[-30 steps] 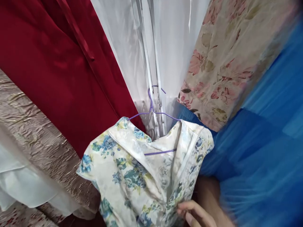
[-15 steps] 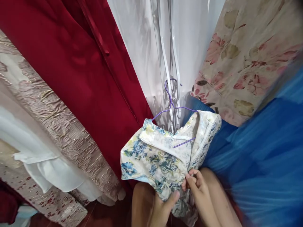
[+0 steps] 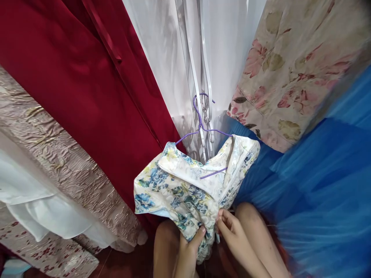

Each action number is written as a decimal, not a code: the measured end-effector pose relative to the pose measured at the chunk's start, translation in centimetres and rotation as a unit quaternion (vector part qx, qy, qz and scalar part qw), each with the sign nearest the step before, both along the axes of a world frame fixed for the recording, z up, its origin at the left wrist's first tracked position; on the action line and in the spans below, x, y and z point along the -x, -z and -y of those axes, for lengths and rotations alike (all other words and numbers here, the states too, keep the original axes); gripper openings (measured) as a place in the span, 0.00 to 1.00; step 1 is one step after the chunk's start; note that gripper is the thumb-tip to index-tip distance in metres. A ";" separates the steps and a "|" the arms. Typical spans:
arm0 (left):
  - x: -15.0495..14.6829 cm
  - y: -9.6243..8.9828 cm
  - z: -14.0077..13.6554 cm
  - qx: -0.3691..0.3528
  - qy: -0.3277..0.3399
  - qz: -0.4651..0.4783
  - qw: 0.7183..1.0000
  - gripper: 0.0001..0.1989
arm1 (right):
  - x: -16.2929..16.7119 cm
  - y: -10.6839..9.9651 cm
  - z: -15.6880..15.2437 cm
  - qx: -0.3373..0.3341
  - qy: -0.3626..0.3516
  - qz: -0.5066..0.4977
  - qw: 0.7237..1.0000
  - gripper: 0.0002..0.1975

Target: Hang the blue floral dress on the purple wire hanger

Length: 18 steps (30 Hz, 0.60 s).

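A white dress with blue and yellow flowers (image 3: 185, 193) hangs on a purple wire hanger (image 3: 201, 125), its back opening folded apart at the neck. Part of the hanger's lower bar shows inside the opening. My left hand (image 3: 191, 245) grips the dress low on its left side, thumb on top and the other fingers hidden under the cloth. With thumb and fingertips, my right hand (image 3: 228, 226) pinches the edge at the lower end of the opening. The fabric between both hands is gathered and hangs down.
White straps (image 3: 191, 46) hang behind the hanger, before a white cloth (image 3: 226, 46). A red garment (image 3: 95, 85) and a textured pink one (image 3: 63, 154) hang left. To the right are a floral cloth (image 3: 292, 85) and blue tulle (image 3: 319, 185). My bare knees (image 3: 249, 216) flank my hands.
The view has shifted slightly, so the dress and hanger appear further left. My right hand's fingers have closed more tightly at the opening's edge, and the lower cloth has been drawn together.
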State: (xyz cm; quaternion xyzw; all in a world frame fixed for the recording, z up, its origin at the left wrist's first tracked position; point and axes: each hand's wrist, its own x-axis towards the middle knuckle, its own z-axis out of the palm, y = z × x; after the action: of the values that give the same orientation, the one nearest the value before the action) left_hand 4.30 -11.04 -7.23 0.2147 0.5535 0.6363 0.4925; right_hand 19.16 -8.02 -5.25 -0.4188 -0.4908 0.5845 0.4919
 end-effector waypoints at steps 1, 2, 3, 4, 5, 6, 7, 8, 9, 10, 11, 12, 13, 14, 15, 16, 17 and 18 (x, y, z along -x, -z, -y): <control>0.4 -0.1 -0.1 -0.001 0.006 -0.012 1.000 0.33 | -0.1 0.1 0.0 0.005 -0.004 0.012 1.000 0.21; 0.7 -0.4 -0.3 -0.009 0.002 -0.036 0.999 0.34 | -0.2 0.2 0.1 0.011 -0.009 0.022 1.000 0.22; 0.9 -0.7 -0.4 -0.025 -0.021 -0.070 0.997 0.34 | -0.3 0.3 0.3 0.015 -0.012 0.030 0.999 0.22; 1.0 -1.0 -0.5 -0.047 -0.065 -0.113 0.990 0.34 | -0.5 0.3 0.5 0.016 -0.013 0.036 0.999 0.22; 1.0 -1.3 -0.5 -0.072 -0.122 -0.159 0.977 0.34 | -0.6 0.2 0.7 0.016 -0.013 0.040 0.999 0.22; 0.9 -1.5 -0.4 -0.096 -0.183 -0.204 0.957 0.32 | -0.8 0.1 1.0 0.016 -0.014 0.041 0.999 0.22; 0.6 -1.7 -0.2 -0.118 -0.229 -0.249 0.934 0.29 | -0.9 0.0 1.2 0.019 -0.015 0.038 0.999 0.22; 0.1 -1.7 0.0 -0.139 -0.245 -0.293 0.914 0.25 | -0.9 -0.1 1.5 0.024 -0.016 0.032 0.999 0.22; -0.5 -1.6 0.2 -0.155 -0.217 -0.335 0.903 0.19 | -0.9 -0.3 1.7 0.029 -0.017 0.023 0.999 0.22; -1.2 -1.4 0.4 -0.164 -0.155 -0.369 0.902 0.14 | -0.9 -0.5 2.0 0.033 -0.018 0.013 0.999 0.22; -2.0 -1.2 0.7 -0.165 -0.077 -0.386 0.904 0.11 | -0.9 -0.6 2.2 0.038 -0.021 0.004 0.999 0.22; -2.8 -1.0 0.8 -0.155 -0.004 -0.387 0.909 0.10 | -0.9 -0.8 2.4 0.043 -0.024 -0.003 0.999 0.22; -3.7 -0.8 0.9 -0.140 0.051 -0.375 0.915 0.10 | -0.9 -1.0 2.6 0.048 -0.029 -0.008 0.998 0.22; -4.5 -0.7 1.0 -0.123 0.079 -0.359 0.922 0.10 | -1.0 -1.2 2.8 0.053 -0.033 -0.011 0.998 0.23; -5.2 -0.6 1.0 -0.111 0.088 -0.347 0.927 0.10 | -1.0 -1.4 2.9 0.058 -0.037 -0.011 0.998 0.23; -5.8 -0.5 1.0 -0.106 0.086 -0.342 0.930 0.08 | -1.1 -1.7 3.1 0.060 -0.040 -0.010 0.997 0.23; -6.2 -0.5 1.0 -0.108 0.086 -0.345 0.928 0.08 | -1.1 -2.0 3.1 0.062 -0.040 -0.010 0.997 0.23; -6.4 -0.5 0.9 -0.115 0.085 -0.354 0.924 0.09 | -1.2 -2.4 3.1 0.066 -0.039 -0.011 0.997 0.23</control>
State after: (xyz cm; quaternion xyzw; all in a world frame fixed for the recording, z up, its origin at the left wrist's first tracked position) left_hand 10.73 -11.97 -6.73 0.5276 0.5944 0.5337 0.2889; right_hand 20.38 -11.13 -2.90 -0.4243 -0.4620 0.6390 0.4452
